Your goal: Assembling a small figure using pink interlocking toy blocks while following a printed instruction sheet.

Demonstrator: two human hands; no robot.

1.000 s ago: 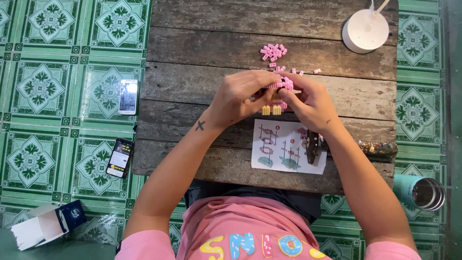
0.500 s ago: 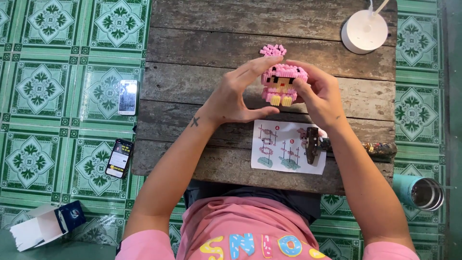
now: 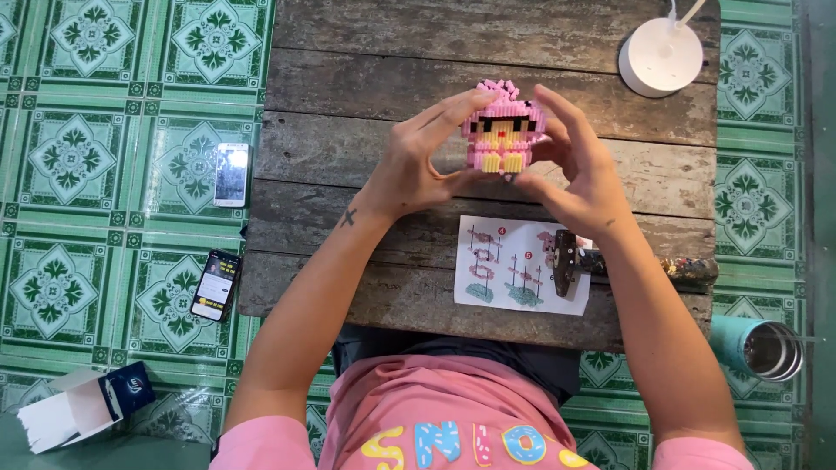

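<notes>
Both hands hold a pink brick-built figure [image 3: 503, 130] up above the wooden counter [image 3: 366, 78]. The left hand [image 3: 422, 161] closes its grip on the figure's left side and base, thumb underneath; the right hand [image 3: 579, 170] grips its right side. An instruction sheet [image 3: 514, 265] lies on the counter just below, with a small hammer [image 3: 566, 261] resting across it. A white round lamp base [image 3: 660, 57] sits at the far corner.

On our worktop [image 3: 366, 87], the brick figure [image 3: 503, 130] sits between our hands, an instruction sheet [image 3: 514, 270] at six o'clock of it, a lamp base [image 3: 659, 57] at two o'clock; two phones [image 3: 231, 174] lie on the floor at nine.
</notes>
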